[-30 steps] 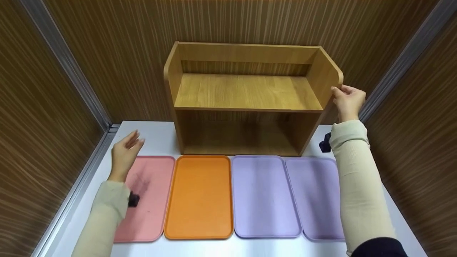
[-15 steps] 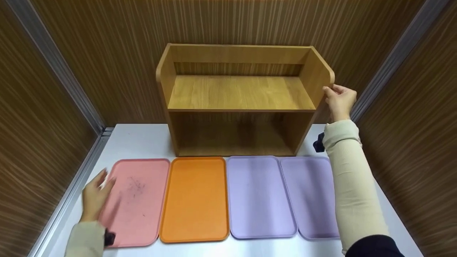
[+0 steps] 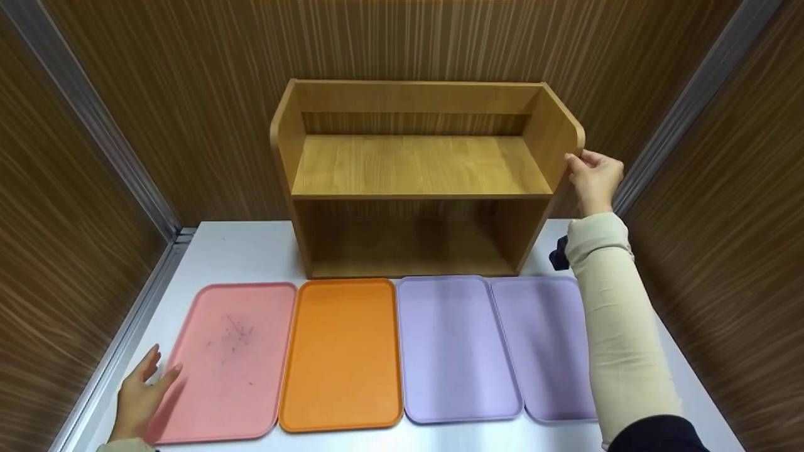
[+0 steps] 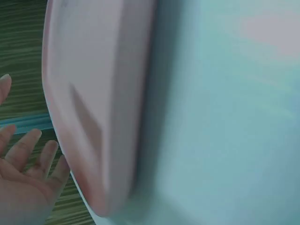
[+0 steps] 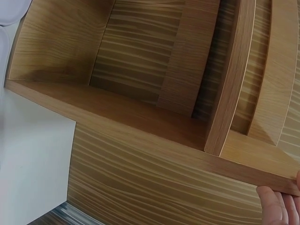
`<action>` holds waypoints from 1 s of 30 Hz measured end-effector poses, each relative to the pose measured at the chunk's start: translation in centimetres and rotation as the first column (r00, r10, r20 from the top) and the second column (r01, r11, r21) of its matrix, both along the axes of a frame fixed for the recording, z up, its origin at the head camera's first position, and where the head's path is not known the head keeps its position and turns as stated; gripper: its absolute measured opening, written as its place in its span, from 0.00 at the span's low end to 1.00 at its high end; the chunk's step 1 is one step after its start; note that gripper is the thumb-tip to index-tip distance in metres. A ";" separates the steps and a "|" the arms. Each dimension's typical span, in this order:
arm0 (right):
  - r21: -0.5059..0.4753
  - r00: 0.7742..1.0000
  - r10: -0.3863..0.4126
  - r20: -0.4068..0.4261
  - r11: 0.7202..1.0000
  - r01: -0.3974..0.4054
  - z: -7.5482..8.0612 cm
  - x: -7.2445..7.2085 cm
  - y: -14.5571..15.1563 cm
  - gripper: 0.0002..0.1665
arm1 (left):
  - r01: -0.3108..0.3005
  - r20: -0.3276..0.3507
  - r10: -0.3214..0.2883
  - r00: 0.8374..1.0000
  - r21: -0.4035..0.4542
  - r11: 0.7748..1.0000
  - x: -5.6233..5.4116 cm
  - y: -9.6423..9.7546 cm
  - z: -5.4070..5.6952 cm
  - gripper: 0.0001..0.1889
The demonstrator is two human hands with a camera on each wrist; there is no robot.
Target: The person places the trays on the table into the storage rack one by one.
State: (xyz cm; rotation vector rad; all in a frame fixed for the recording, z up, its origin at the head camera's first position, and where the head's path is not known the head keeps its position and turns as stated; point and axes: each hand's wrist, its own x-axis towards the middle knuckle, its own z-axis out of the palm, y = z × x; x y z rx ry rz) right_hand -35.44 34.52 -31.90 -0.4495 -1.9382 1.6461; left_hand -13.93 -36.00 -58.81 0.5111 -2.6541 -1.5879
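At the back of the white table stands a two-tier wooden shelf (image 3: 414, 166). My right hand (image 3: 595, 179) pinches the front edge of its right side panel, thumb on the inner face; the right wrist view shows the fingers (image 5: 272, 204) at that panel's edge. My left hand (image 3: 139, 392) is at the left edge of the pink tray (image 3: 226, 358), fingers loosely spread and holding nothing. In the left wrist view its fingers (image 4: 44, 161) overlap the tray's rim, palm facing up.
Right of the pink tray lie an orange tray (image 3: 342, 358) and two lilac trays, one (image 3: 460, 351) beside the other (image 3: 553, 351), in a row before the shelf. Wood-grain walls (image 3: 75, 188) with metal corner strips enclose the white table (image 3: 239, 245).
My left hand has moved down and left, from above the pink tray to its left edge, its fingers spreading. My right hand stays on the shelf's side panel; the head view has shifted slightly.
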 end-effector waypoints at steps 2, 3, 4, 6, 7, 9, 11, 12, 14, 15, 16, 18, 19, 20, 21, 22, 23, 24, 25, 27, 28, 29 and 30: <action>-0.011 1.000 0.007 -0.007 1.000 -0.007 -0.1 0.0 0.0 0.19 | 0.007 0.006 -0.007 1.000 0.012 1.000 0.4 -0.2 -0.4 0.42; -0.009 1.000 0.009 -0.010 1.000 -0.009 -0.1 0.0 0.0 0.19 | 0.005 0.009 -0.006 1.000 0.012 1.000 0.6 -0.3 -0.6 0.42; -0.008 1.000 0.009 -0.011 1.000 -0.009 -0.1 -0.1 0.0 0.19 | 0.002 0.010 -0.002 1.000 0.008 1.000 0.7 -0.4 -0.8 0.41; -0.013 1.000 0.008 -0.014 1.000 -0.008 -0.2 0.0 0.1 0.19 | -0.005 0.005 0.005 1.000 0.015 1.000 0.9 -0.5 -1.1 0.41; -0.013 1.000 0.006 -0.014 1.000 -0.006 -0.2 0.0 0.1 0.19 | -0.008 0.003 0.008 1.000 0.023 1.000 0.9 -0.6 -1.2 0.40; -0.013 1.000 0.004 -0.012 1.000 -0.004 -0.2 0.0 0.1 0.20 | -0.014 0.001 0.014 1.000 0.019 1.000 1.0 -0.6 -1.5 0.40; -0.007 1.000 0.001 -0.008 1.000 -0.001 -0.3 0.1 0.2 0.20 | -0.014 -0.011 0.014 1.000 0.021 1.000 1.0 -0.8 -1.7 0.40; -0.003 1.000 -0.001 -0.007 1.000 0.001 -0.3 0.1 0.2 0.19 | -0.014 -0.024 0.014 1.000 0.028 1.000 1.0 -0.8 -1.8 0.39; -0.024 1.000 0.001 -0.019 1.000 -0.002 -0.3 0.1 0.2 0.19 | -0.010 -0.056 0.014 0.998 0.072 0.997 1.0 -1.0 -1.9 0.39; -0.022 1.000 -0.003 -0.023 1.000 0.002 -0.3 0.2 0.2 0.18 | -0.006 -0.078 0.014 0.997 0.104 0.995 0.9 -1.0 -2.0 0.38; 0.002 1.000 -0.011 -0.020 1.000 0.011 -0.3 0.2 0.2 0.18 | -0.002 -0.105 0.017 0.994 0.145 0.990 0.9 -1.1 -2.1 0.37; 0.005 1.000 -0.017 -0.026 1.000 0.017 -0.3 0.2 0.2 0.18 | 0.014 -0.156 0.022 0.988 0.227 0.974 0.7 -1.2 -2.4 0.36; 0.003 0.999 -0.017 -0.030 1.000 0.017 -0.2 0.2 0.2 0.18 | 0.023 -0.178 0.025 0.984 0.259 0.966 0.5 -1.2 -2.5 0.36; 0.023 0.999 -0.024 -0.026 0.999 0.024 -0.2 0.2 0.2 0.19 | 0.030 -0.201 0.026 0.979 0.274 0.961 0.4 -1.3 -2.7 0.35; 0.023 0.999 -0.022 -0.023 0.999 0.023 -0.1 0.1 0.2 0.19 | 0.032 -0.214 0.033 0.976 0.294 0.955 0.3 -1.3 -2.7 0.34; 0.021 1.000 -0.020 -0.021 1.000 0.021 -0.1 0.1 0.1 0.19 | 0.033 -0.221 0.037 0.975 0.305 0.952 0.1 -1.4 -2.8 0.34; 0.017 1.000 -0.019 -0.021 1.000 0.020 -0.1 0.1 0.1 0.19 | 0.033 -0.227 0.035 0.973 0.291 0.956 0.0 -1.4 -2.9 0.33; 0.013 1.000 -0.017 -0.021 1.000 0.017 -0.1 0.1 0.1 0.19 | 0.031 -0.228 0.033 0.973 0.274 0.961 -0.1 -1.5 -2.9 0.32; 0.010 1.000 -0.017 -0.022 1.000 0.017 -0.1 0.1 0.1 0.19 | 0.032 -0.227 0.029 0.973 0.262 0.964 -0.3 -1.5 -2.9 0.32; -0.013 1.000 -0.008 -0.027 1.000 0.007 -0.1 0.0 0.1 0.18 | 0.023 -0.207 0.032 0.978 0.255 0.967 -0.6 -1.5 -2.8 0.31; -0.012 1.000 -0.007 -0.026 1.000 0.006 -0.1 0.0 0.1 0.18 | 0.019 -0.197 0.029 0.980 0.237 0.971 -0.7 -1.5 -2.7 0.30; -0.015 1.000 -0.004 -0.028 1.000 0.004 -0.1 0.0 0.1 0.18 | 0.012 -0.182 0.030 0.983 0.224 0.974 -0.7 -1.5 -2.6 0.30; -0.017 1.000 -0.002 -0.030 1.000 0.002 -0.2 0.0 0.0 0.18 | -0.001 -0.158 0.037 0.987 0.227 0.974 -0.8 -1.5 -2.5 0.30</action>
